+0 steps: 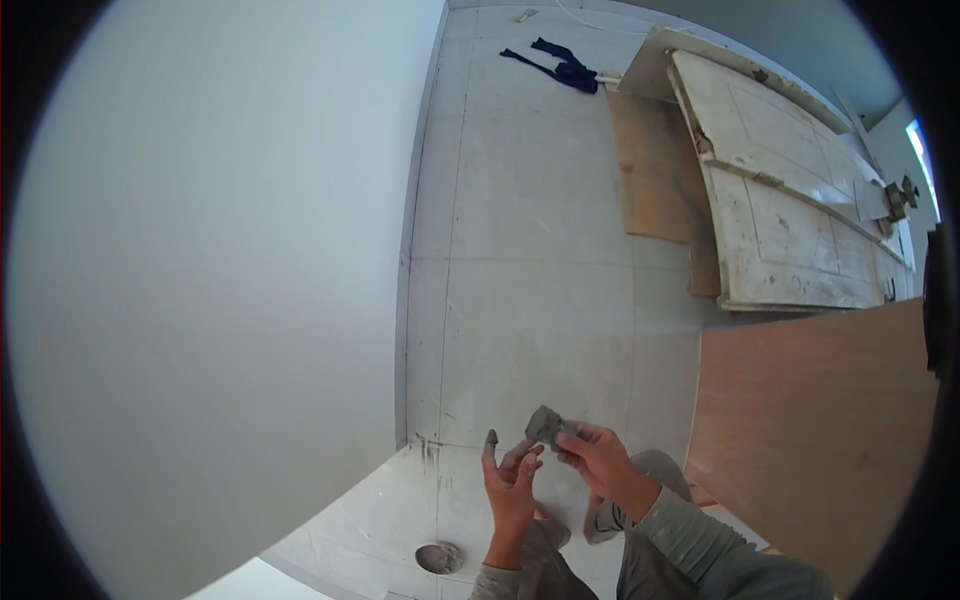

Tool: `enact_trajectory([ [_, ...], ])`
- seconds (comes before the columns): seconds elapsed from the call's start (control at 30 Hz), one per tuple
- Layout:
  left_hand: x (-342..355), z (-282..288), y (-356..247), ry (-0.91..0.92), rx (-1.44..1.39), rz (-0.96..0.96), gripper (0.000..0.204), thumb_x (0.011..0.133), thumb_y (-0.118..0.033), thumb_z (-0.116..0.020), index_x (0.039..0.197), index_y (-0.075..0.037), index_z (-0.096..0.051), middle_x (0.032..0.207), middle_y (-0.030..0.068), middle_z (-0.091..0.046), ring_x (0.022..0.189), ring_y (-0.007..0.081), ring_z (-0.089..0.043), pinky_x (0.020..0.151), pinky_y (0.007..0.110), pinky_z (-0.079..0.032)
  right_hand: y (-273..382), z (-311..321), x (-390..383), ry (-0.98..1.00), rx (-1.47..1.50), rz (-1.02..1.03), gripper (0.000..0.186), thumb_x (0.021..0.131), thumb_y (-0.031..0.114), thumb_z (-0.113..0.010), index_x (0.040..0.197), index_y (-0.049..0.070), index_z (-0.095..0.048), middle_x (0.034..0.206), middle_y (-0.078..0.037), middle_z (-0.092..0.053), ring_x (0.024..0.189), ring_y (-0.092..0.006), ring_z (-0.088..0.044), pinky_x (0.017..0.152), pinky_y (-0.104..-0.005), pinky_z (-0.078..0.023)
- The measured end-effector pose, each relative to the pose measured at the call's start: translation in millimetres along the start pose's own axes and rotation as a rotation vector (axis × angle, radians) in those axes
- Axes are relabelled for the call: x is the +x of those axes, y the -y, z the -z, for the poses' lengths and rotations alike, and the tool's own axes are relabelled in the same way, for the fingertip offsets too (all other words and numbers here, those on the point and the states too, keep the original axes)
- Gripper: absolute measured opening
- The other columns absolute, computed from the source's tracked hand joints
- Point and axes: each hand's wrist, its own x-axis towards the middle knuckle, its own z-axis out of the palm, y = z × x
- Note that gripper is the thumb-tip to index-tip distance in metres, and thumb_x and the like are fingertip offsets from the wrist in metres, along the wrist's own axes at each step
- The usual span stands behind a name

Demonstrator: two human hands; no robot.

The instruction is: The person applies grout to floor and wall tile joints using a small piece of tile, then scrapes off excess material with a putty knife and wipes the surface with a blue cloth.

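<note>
Currently, a grey lump [543, 424] is pinched by the right hand [606, 464] at the lower centre of the frame, most of its bulk exposed to the upper left of the grip. Just beside it, to the lower left, the left hand [512, 490] is held unclosed, fingers partly bent; whether the lump is touched by them cannot be told. Dark blue cloth [574, 75] is seen at upper centre.

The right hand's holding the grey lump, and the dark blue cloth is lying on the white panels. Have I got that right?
Not quite: the head view shows the dark blue cloth on the tiled floor, not on the white panels. The right hand does hold the grey lump.
</note>
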Motion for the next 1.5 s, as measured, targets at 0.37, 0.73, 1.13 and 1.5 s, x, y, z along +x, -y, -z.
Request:
enact_trajectory([
  [0.37, 210.7, -241.2, -227.7, -0.009, 0.213, 0.193, 0.071, 0.099, 0.002, -0.067, 0.158, 0.003, -0.026, 0.109, 0.0167, -0.073, 0.096, 0.0152, -0.069, 0.086, 0.029, -0.057, 324.9, -101.3, 69.9, -0.025, -0.305, 0.009, 0.041, 0.095, 0.004, -0.076, 0.133, -0.007, -0.065, 0.110, -0.009, -0.075, 0.099, -0.0132, -0.071, 0.088, -0.0300, -0.059],
  [0.73, 470.7, -313.4, -417.2, -0.494, 0.323, 0.213, 0.070, 0.097, 0.003, -0.062, 0.158, 0.003, -0.026, 0.098, 0.0121, -0.068, 0.085, 0.0142, -0.064, 0.080, 0.029, -0.054, 637.3, -151.2, 324.1, -0.256, -0.922, -0.136, 0.017, 0.094, 0.016, -0.074, 0.093, 0.000, -0.080, 0.092, -0.012, -0.079, 0.087, -0.0161, -0.075, 0.081, -0.0306, -0.056],
  [1.13, 808.0, -418.5, -466.2, -0.604, 0.376, 0.267, 0.075, 0.096, 0.005, -0.060, 0.161, 0.000, -0.023, 0.093, 0.0085, -0.067, 0.083, 0.0144, -0.061, 0.079, 0.029, -0.050, 972.2, -156.2, 821.7, -0.416, -1.201, 0.360, 0.007, 0.085, 0.003, -0.073, 0.082, 0.000, -0.078, 0.076, -0.012, -0.077, 0.074, -0.0235, -0.077, 0.071, -0.0363, -0.060],
  [1.5, 995.9, -524.8, -398.4, -0.735, 0.346, 0.529, 0.079, 0.092, 0.006, -0.058, 0.162, -0.001, -0.022, 0.089, 0.0045, -0.060, 0.076, 0.0097, -0.056, 0.072, 0.023, -0.045, 1224.8, -234.8, 1322.6, -0.738, -1.357, 0.551, 0.060, 0.083, 0.039, -0.085, 0.127, 0.001, -0.069, 0.124, -0.019, -0.073, 0.118, -0.0343, -0.068, 0.100, -0.0444, -0.053],
])
